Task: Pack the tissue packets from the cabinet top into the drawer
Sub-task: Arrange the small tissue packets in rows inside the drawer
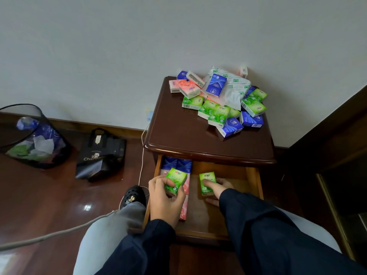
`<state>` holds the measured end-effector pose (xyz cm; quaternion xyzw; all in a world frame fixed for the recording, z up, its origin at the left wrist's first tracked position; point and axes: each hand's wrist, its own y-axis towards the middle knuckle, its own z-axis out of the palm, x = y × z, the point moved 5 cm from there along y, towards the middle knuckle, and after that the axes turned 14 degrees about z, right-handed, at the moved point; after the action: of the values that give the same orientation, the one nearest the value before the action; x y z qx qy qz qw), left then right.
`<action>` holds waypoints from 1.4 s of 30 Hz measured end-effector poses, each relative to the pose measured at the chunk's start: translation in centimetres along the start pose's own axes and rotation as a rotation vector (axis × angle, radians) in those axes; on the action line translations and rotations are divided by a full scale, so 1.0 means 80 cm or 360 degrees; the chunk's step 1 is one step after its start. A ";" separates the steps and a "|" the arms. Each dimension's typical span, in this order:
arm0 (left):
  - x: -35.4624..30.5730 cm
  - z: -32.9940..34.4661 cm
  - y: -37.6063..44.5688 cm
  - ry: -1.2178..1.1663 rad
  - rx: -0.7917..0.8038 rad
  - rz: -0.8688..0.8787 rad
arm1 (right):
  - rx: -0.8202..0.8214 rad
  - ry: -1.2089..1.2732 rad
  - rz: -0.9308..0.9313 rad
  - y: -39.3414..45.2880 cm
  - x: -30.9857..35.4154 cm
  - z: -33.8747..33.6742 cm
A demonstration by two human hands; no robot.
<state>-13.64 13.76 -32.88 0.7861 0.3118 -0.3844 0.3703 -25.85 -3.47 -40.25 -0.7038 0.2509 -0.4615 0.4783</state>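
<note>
The left hand point(163, 197) is curled round a small green plastic-wrapped tissue packet point(175, 181), holding it tilted just above the pink packets that line the drawer's left side. The right hand point(215, 188) grips a second green tissue packet point(207, 183) of the same kind, thumb on its top face and fingers beneath, low over the bare middle of the open wooden drawer point(252, 175). Both hands are clamped on their packets and neither packet looks set down yet.

To do this step well, I judge each packet should be turned flat and pushed up against the rows already laid: blue packets point(176, 162) sit along the drawer's back left corner, pink ones point(183, 207) run toward its front edge. Starting a new column touching the pink row would keep the right half free for the rest. The soft wrap will slip if squeezed loosely, so press it down before letting go.

The heap of blue, green and pink tissue packets point(218, 102) lies at the back right corner of the dark brown glossy cabinet top point(178, 132), around a crumpled white plastic bag point(236, 88) printed with green "ROYO"-like lettering that I cannot read surely. The green packets carry a red heart logo; their writing is too small to read. On the floor, a black paper shopping bag point(101, 153) shows "Cha…", beside a black mesh wastebasket point(31, 137).
</note>
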 end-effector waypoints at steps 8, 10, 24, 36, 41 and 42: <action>0.000 0.002 -0.001 -0.0033 0.0073 -0.0064 | -0.0228 -0.0027 -0.0214 -0.005 0.017 0.014; 0.000 0.003 -0.001 -0.0045 0.0071 -0.0076 | -0.0391 -0.0115 -0.0326 -0.008 0.021 0.009; 0.004 0.002 -0.002 -0.0062 0.0065 -0.0156 | -0.0715 -0.0821 -0.0653 -0.015 0.017 0.014; -0.001 0.003 -0.004 -0.0414 0.0000 -0.0215 | -0.0590 -0.0511 -0.0616 -0.005 0.017 0.025; -0.003 0.008 -0.005 -0.0545 0.0005 -0.0141 | 0.0125 -0.0292 -0.0407 -0.046 0.004 0.051; -0.002 0.010 -0.006 -0.0567 0.0031 -0.0129 | 0.0374 -0.0246 -0.0278 -0.052 -0.003 0.062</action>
<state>-14.40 13.33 -33.27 0.6960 0.2690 -0.5351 0.3962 -21.93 0.63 -37.11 -0.6954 0.0957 -0.4720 0.5333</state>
